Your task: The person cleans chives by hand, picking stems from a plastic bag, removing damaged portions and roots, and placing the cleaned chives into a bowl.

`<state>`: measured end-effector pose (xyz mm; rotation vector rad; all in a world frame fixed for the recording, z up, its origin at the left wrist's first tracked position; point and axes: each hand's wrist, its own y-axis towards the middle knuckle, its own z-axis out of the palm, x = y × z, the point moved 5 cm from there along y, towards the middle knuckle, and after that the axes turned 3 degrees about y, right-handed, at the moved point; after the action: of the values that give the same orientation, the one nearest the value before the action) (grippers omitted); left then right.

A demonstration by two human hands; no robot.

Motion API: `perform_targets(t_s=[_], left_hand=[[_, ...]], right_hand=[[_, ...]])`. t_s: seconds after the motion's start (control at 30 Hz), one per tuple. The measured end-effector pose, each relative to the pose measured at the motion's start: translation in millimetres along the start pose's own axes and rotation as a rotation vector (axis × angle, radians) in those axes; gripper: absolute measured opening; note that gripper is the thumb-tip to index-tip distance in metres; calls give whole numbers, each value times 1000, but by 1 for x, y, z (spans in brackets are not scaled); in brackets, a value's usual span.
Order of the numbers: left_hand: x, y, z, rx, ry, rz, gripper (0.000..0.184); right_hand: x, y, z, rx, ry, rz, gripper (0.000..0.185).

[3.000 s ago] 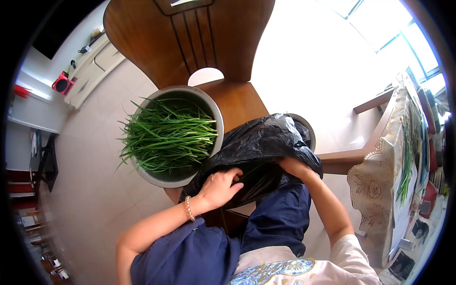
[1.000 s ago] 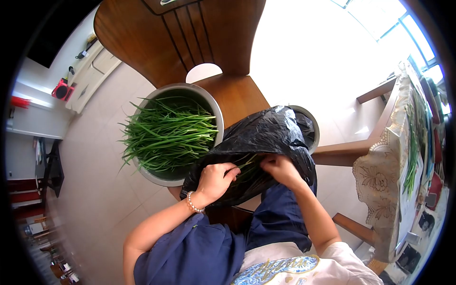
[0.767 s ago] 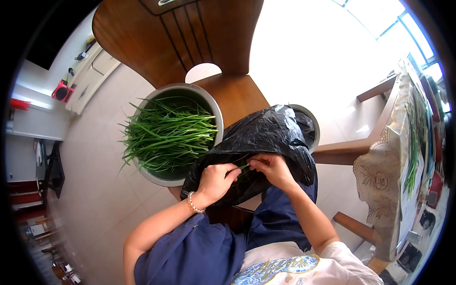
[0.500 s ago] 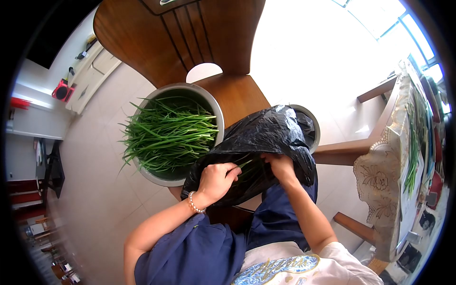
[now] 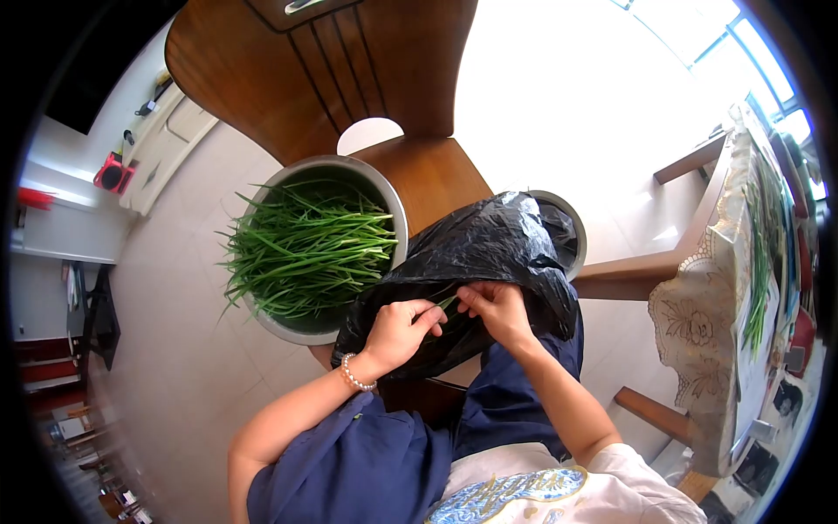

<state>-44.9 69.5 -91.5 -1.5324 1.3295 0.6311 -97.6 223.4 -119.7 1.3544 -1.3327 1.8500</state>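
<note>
My left hand (image 5: 401, 334), with a beaded bracelet at the wrist, has its fingers closed on a thin garlic chive (image 5: 450, 301) at the mouth of a black plastic bag (image 5: 489, 244). Across from it, my right hand (image 5: 497, 312) pinches the chive's other end, thumb against forefinger. The bag lies open over my lap, and its dark inside is mostly hidden. To the left, a metal basin (image 5: 401, 205) holds a heap of long garlic chives (image 5: 310, 249), their pale cut ends toward the bag.
The basin sits on a wooden chair (image 5: 428, 179) in front of me. Behind the bag stands a round metal container (image 5: 572, 223) with black plastic inside. A table with a lace cloth (image 5: 690, 323) is at the right, with more green stalks (image 5: 758, 297) on it.
My right hand has come out of the bag and moved left, toward my left hand, and now pinches the chive. My left hand has hardly moved.
</note>
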Motion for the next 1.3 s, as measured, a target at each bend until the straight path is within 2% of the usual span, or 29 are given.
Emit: perform_targets(t_s=[0.03, 0.1, 0.2, 0.33, 0.4, 0.53, 0.6, 0.63, 0.7, 0.8, 0.93, 1.07, 1.13, 1.2, 1.27, 1.3], left_hand=[[1, 0, 0, 1, 0, 1, 25], [12, 1, 6, 104, -299, -125, 29], [22, -1, 9, 165, -472, -191, 30], [20, -2, 10, 181, -507, -211, 29], [17, -1, 12, 200, -451, -164, 29], [11, -3, 13, 221, -414, -139, 29], [17, -1, 13, 216, -294, -93, 28], [16, -1, 13, 215, -293, -93, 28], [9, -1, 10, 184, -364, -32, 28], [10, -2, 7, 162, -393, -54, 28], [8, -1, 9, 176, -335, -48, 29], [9, -1, 10, 198, -364, -78, 29], [9, 1, 10, 204, -376, -69, 30], [15, 0, 11, 210, -388, -99, 30], [18, -3, 11, 224, -467, -102, 30], [19, -4, 11, 243, -545, -104, 29]], right_hand=[[-2, 2, -1, -1, 0, 0, 16], [-11, 6, -14, -189, 55, 17, 16], [-4, 2, -15, -174, 104, 14, 16], [13, -4, 8, 18, 210, -66, 21], [4, -2, 11, 45, 207, -48, 23], [0, -3, 14, 11, 119, -101, 20], [5, -7, 11, -96, -62, -69, 21], [2, -5, 10, -95, -62, -70, 21], [-10, 0, -4, -268, 66, -92, 21], [-6, 0, -2, -92, 138, -140, 20], [4, -9, 16, 71, 42, -128, 23], [6, -7, 17, -31, -17, -220, 24], [1, -5, 16, -41, -47, -171, 25], [-18, 5, 0, -164, 155, -121, 25], [-26, 11, -22, -313, 169, -90, 24], [-28, 10, -28, -272, 98, -44, 23]])
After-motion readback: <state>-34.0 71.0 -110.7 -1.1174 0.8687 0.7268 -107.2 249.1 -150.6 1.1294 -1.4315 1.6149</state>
